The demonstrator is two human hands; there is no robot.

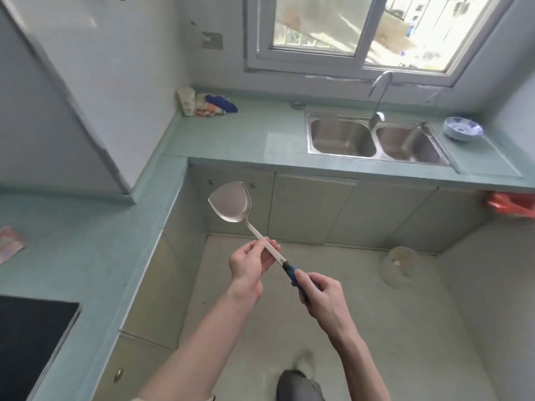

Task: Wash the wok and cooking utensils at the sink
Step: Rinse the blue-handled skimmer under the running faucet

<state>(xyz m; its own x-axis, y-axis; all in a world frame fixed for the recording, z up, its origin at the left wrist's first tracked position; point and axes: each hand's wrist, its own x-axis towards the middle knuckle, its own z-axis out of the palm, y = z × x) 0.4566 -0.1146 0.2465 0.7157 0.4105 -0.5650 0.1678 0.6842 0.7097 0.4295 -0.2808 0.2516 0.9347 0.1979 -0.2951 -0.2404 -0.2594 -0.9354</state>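
A steel spatula (230, 202) with a blue handle is held in the air above the floor, blade pointing up and to the left. My right hand (324, 296) grips the blue handle. My left hand (250, 263) pinches the metal shaft just above it. The steel double sink (376, 138) with its curved tap (379, 94) sits in the green counter under the window, some way ahead and to the right. No wok is in view.
A blue-and-white bowl (462, 129) stands right of the sink. Cloths and a packet (207, 104) lie in the counter's back corner. A black cooktop (31, 337) is at lower left. A clear glass lid (401, 266) lies on the floor. A red bag (511, 205) hangs at the right.
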